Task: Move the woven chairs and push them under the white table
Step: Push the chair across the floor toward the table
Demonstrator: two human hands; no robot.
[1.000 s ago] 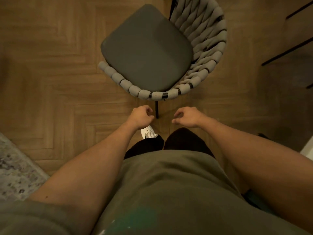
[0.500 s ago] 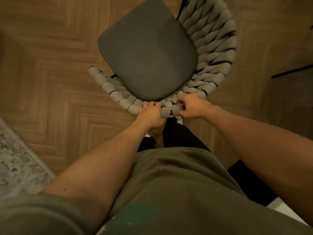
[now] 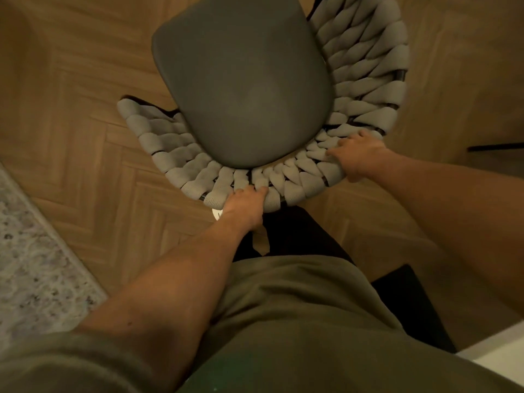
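A herringbone wood floor point(image 3: 85, 114) fills the view, a patterned rug point(image 3: 31, 268) at its left edge. The woven chair point(image 3: 365, 80) stands directly ahead of the person. The right hand point(image 3: 358, 157) and left hand point(image 3: 245, 204) each clasp its woven backrest rim.

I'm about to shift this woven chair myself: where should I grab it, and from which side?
Grip the woven chair by the padded top rim of its curved backrest, from behind the back. The thick wraps give the fingers purchase. Both hands do that now: left hand at mid-rim, right hand further round, spread apart for steering.
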